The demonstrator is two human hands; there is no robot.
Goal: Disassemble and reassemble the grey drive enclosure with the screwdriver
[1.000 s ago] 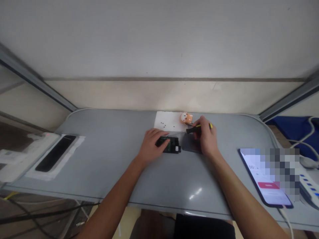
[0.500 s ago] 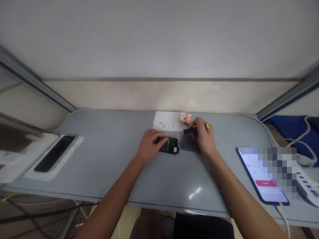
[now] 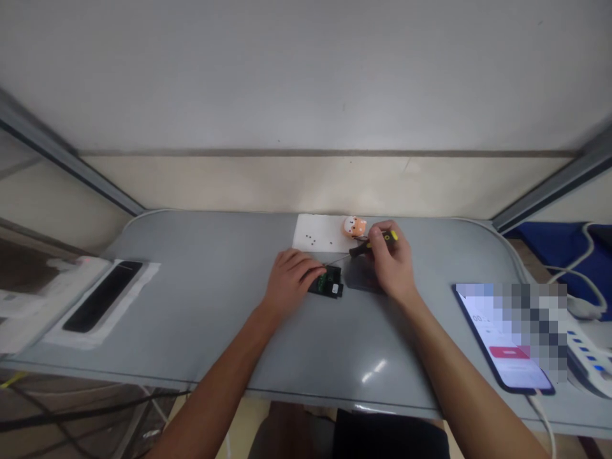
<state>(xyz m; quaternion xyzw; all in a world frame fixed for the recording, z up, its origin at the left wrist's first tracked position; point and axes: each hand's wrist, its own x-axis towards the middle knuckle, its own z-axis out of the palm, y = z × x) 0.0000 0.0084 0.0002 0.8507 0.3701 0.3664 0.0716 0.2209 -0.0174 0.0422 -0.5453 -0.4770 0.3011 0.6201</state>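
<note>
A small black casing with a green circuit board [image 3: 333, 289] lies on the grey table. My left hand [image 3: 291, 280] grips its left part, with the fingers and thumb covering that end. In my right hand [image 3: 393, 258] is a screwdriver [image 3: 358, 249] with a black and yellow handle. Its thin shaft slants down to the left, and its tip ends by my left fingertips at the casing's upper edge; exact contact I cannot tell. Partly under my right hand lies a dark flat panel [image 3: 362, 278]. Beyond the casing, several tiny dark screws [image 3: 313, 240] rest on a white sheet [image 3: 329, 226].
An orange and white animal-shaped object [image 3: 354, 227] sits on the sheet's right end. At the right are a lit phone [image 3: 507, 357] on a cable and a white power strip [image 3: 590, 360]. A black phone-like slab [image 3: 102, 296] lies at the left. A wall [image 3: 239, 182] closes the back.
My left fingers have shifted slightly right and cover more of the casing. The screwdriver's handle has turned in my right hand and is raised a little, so the shaft slants more steeply.
</note>
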